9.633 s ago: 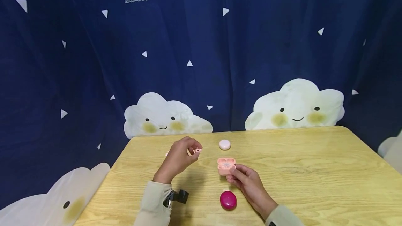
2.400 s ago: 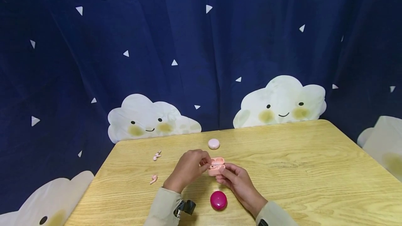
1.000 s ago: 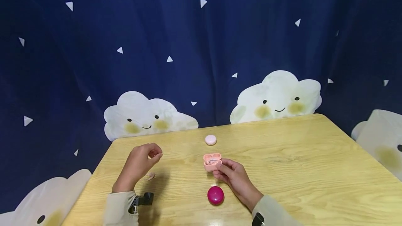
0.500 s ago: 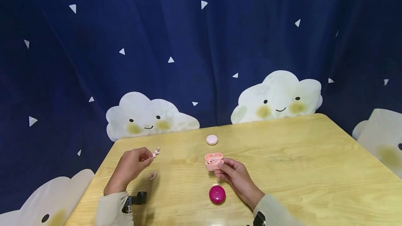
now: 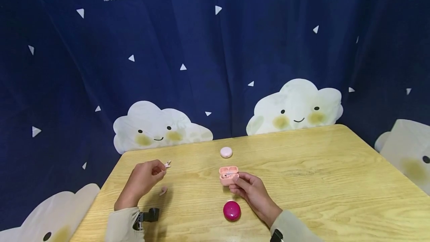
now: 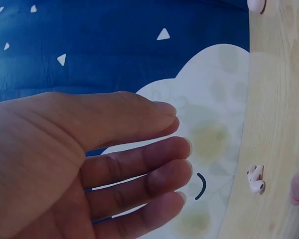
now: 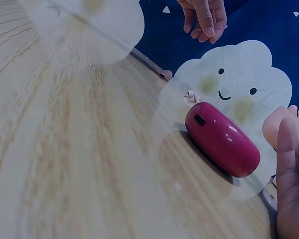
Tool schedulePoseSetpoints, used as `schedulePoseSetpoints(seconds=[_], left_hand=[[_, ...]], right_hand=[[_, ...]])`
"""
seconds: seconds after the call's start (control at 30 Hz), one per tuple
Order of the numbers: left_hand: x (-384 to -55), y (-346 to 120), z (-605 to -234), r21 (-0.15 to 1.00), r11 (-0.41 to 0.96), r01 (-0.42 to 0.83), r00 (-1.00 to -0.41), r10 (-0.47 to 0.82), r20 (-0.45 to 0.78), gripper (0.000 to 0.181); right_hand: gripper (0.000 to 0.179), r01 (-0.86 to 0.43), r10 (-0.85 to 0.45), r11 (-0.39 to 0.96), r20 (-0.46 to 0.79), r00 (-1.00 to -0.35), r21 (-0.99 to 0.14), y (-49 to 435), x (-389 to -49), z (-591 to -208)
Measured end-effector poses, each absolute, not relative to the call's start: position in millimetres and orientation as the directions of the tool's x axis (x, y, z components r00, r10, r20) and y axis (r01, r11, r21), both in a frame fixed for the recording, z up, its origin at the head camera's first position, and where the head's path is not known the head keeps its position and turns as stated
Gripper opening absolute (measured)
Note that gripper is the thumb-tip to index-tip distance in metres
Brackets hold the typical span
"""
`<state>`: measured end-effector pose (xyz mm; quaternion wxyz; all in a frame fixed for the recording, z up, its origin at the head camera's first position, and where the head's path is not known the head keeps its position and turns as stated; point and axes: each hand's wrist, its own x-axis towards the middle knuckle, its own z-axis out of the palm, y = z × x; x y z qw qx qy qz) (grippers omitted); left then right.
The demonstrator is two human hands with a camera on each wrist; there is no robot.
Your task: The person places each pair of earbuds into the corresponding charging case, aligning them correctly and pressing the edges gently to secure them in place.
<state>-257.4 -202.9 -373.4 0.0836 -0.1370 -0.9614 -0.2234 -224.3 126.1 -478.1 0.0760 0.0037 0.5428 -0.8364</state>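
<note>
My right hand (image 5: 253, 195) holds a salmon-pink earbud case (image 5: 229, 181), its lid up, above the table. One earbud (image 5: 225, 176) sits in the case's left slot; the right slot shows no earbud. Over the table's left side, my left hand (image 5: 142, 180) hovers with thumb and index close together. The left wrist view shows its fingers (image 6: 139, 181) loosely bent, with nothing visible between them. Just beyond the fingertips lie white earbuds (image 6: 256, 180) on the wood, apart from the hand. Nearer me is a single pale pink earbud (image 5: 163, 190).
A round magenta case (image 5: 231, 211) lies closed in front of the right hand. Farther back on the wooden table (image 5: 302, 182) is a closed pale pink round case (image 5: 226, 152). A dark blue curtain (image 5: 201, 47) with clouds hangs behind the table.
Earlier my left hand carried an earbud to the salmon case; now one sits in it. That hand has since moved left to the white earbuds. My right hand keeps holding the case.
</note>
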Motion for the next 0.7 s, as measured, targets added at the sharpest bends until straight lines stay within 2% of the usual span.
schedulePoseSetpoints(seconds=[0.7], left_hand=[[-257.1,-202.5,-371.2,0.405,0.86,0.309,-0.938,0.207,0.278,0.003]], right_hand=[[0.041,0.147,-0.137,-0.411,-0.098,-0.986,-0.9,126.4,-225.1,-479.0]])
